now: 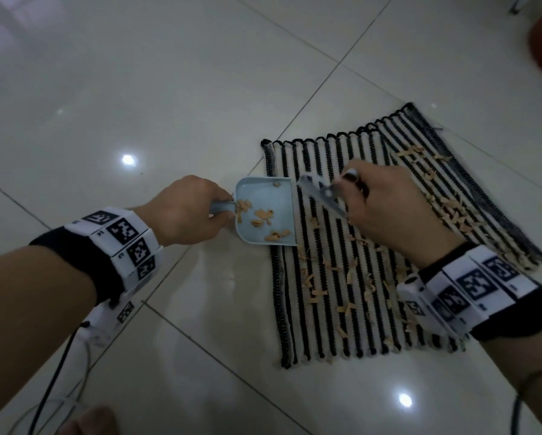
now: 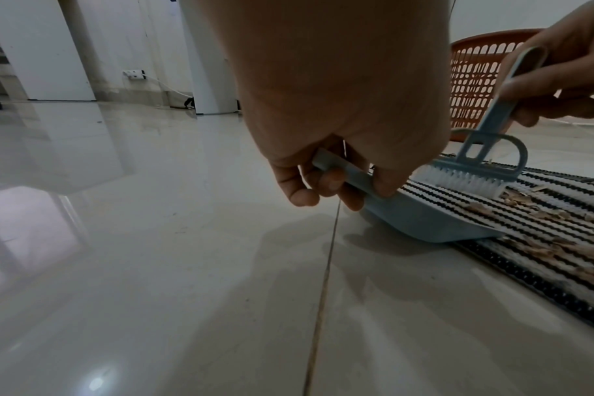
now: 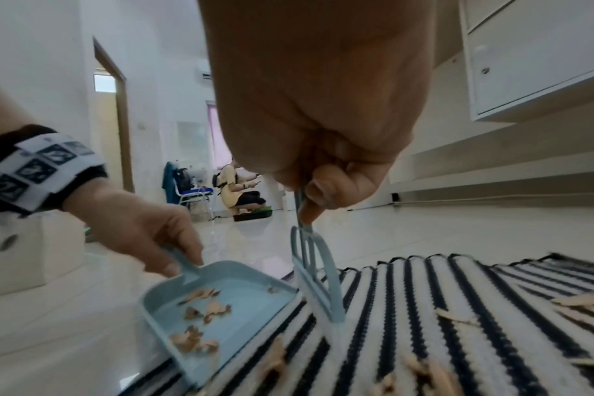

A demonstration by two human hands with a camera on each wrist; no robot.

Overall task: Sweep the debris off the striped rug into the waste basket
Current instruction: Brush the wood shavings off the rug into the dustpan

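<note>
- Tan debris (image 1: 348,287) lies scattered over my striped rug (image 1: 373,246), flat on the pale tiled floor (image 1: 137,89); a thicker band runs along the rug's right side, and loose bits sit near the front edge.
- Some scraps are already inside the blue dustpan (image 1: 265,211), whose open lip rests on the rug's left edge while its back hangs tilted over the tile.
- My left hand (image 1: 184,211) grips the dustpan handle, fingers curled underneath it, thumb on top.
- My right hand (image 1: 389,208) is clenched around the handle of the small blue brush (image 2: 472,171); its white bristles touch the rug just beside the pan's lip.
- The orange waste basket (image 2: 475,80) stands on the floor beyond the rug's far side, well apart from the pan.
</note>
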